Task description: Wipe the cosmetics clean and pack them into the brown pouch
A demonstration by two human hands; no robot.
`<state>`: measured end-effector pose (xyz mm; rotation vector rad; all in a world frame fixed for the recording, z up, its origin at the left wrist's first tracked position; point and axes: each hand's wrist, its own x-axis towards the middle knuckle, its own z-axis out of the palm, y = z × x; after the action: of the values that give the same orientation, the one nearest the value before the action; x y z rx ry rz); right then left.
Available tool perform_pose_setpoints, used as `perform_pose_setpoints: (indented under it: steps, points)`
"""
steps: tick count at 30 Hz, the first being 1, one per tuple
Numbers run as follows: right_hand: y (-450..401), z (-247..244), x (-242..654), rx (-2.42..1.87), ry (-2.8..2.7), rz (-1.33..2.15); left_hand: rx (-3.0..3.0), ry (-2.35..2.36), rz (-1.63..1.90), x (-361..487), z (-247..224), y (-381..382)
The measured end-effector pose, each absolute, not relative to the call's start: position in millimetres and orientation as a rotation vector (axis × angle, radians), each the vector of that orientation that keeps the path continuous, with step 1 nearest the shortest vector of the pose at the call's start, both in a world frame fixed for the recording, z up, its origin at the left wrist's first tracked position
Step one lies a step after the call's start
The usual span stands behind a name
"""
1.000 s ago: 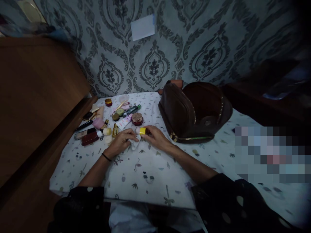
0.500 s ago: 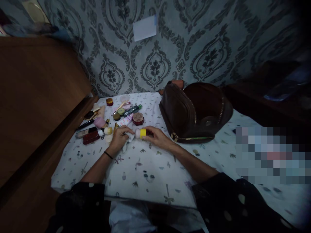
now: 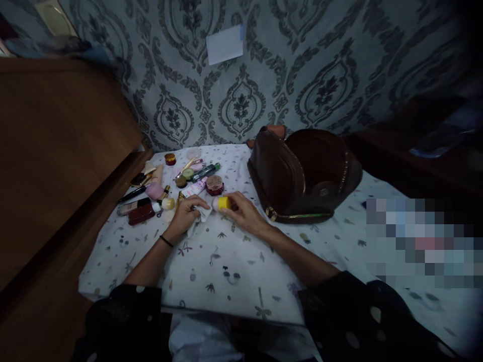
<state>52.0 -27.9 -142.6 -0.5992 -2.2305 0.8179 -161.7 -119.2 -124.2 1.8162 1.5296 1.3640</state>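
My right hand (image 3: 245,212) grips a small bottle (image 3: 222,203) with a yellow cap and a pale pink body, lying sideways in the fingers. My left hand (image 3: 188,212) pinches a crumpled white wipe (image 3: 203,213) close to the bottle's pale end. Both hands are just above the patterned white cloth. Just beyond them lie a round compact (image 3: 215,183) with a dark red base and a pink-and-white tube (image 3: 196,188). Left of my left hand is a small jar (image 3: 168,203) with a cream-yellow top.
An open brown leather bag (image 3: 279,173) stands at the right. Several cosmetics, including a green-capped bottle (image 3: 206,172) and a dark red bottle (image 3: 141,214), lie at the left. A wooden panel (image 3: 64,151) borders the left side; the patterned wall (image 3: 241,100) rises behind.
My right hand has tipped the bottle slightly, its yellow end rising and shifting a little right. The wipe in my left hand has shifted slightly toward the right.
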Motion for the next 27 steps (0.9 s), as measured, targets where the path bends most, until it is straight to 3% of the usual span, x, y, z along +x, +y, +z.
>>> perform_pose_setpoints:
  steps: [6,12,27]
  points:
    - [-39,-136,53,-0.542,-2.240,0.702,1.808,1.661,1.424,-156,-124,-120]
    - [-35,-141,47,-0.534,-2.113,0.932,1.794,1.705,1.413,-155,-128,-119]
    - [-40,-135,48,-0.484,-2.302,1.021,1.558,1.690,1.425,-145,-120,-121]
